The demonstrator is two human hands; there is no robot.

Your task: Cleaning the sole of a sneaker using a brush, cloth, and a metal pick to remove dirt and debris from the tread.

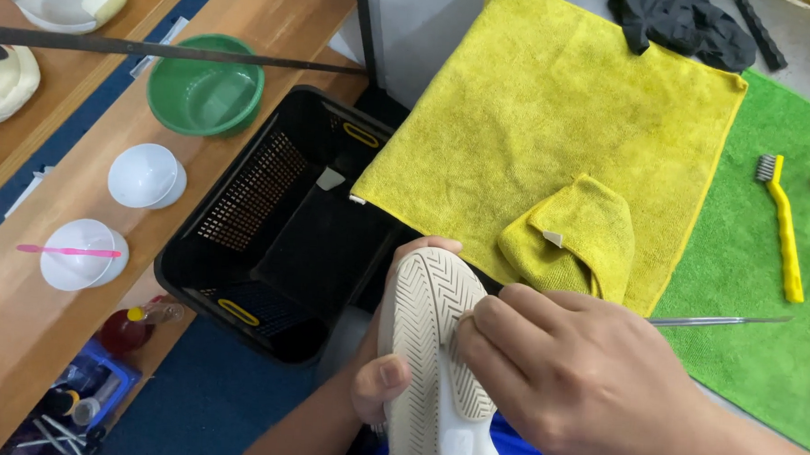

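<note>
Shoe (436, 347), white and turned sole-up, sits at the bottom middle of the view, held over the person's lap in front of the counter (405, 27). The left hand (382, 381) cups it from below: the thumb presses against the sole's left edge and fingertips curl over the toe end, so those fingers are closed around the shoe. The right hand (571, 380) comes in from the right, its fingers (487, 318) bent and bunched with their tips touching the grooved tread near the sole's right edge; whether they pinch anything small there cannot be told. Just beyond the toe lies a folded yellow cloth (573, 235) on a larger yellow towel (555, 116). A black basket (277, 231) stands to the left, and a thin metal pick (720, 319) lies near the right hand on the green mat (767, 271).
</note>
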